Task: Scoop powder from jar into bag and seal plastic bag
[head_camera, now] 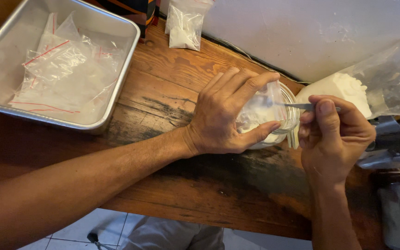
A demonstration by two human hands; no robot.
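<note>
Left hand (pixel 225 115) wraps one small clear bag (pixel 261 115) of white powder, fingers curled round it, over a glass jar (pixel 289 121) near the wooden worktop's (pixel 172 88) far edge. Right hand (pixel 334 136) pinches one metal spoon (pixel 297 106), tip in the bag. One metal tray (pixel 5 60) at the far left corner holds several empty zip bags (pixel 65 69); count unclear. One filled bag (pixel 184 25) lies at the far edge.

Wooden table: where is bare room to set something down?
Bare table between the metal tray and the left hand, and along the near edge below the forearm. Crowded around the jar, right hand and big powder bag.
</note>
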